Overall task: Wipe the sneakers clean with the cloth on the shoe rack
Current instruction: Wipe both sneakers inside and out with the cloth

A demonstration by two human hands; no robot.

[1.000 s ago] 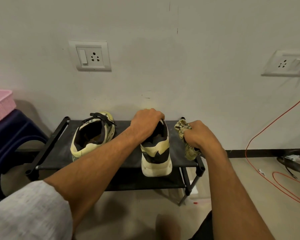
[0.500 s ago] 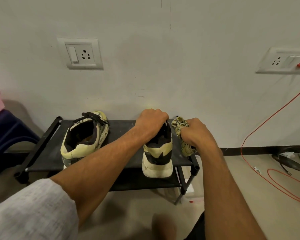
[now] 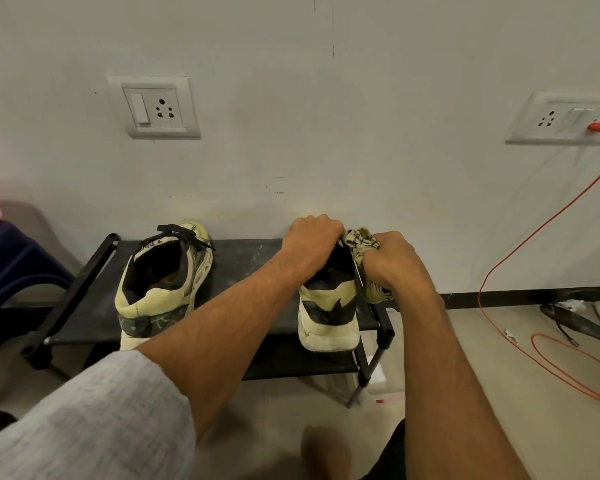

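Left hand (image 3: 310,244) grips the top of the sneaker (image 3: 328,323) beneath it; right hand (image 3: 394,263), clutching the cloth (image 3: 362,239), apparently wipes its side. Next, scrub toward the heel.

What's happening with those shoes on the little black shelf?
Someone is cleaning sneakers on a black shoe rack. The left hand grips the top of one sneaker to steady it. The right hand holds a bunched cloth against that shoe's side. The other sneaker sits at the left end of the rack, with no hand on it.
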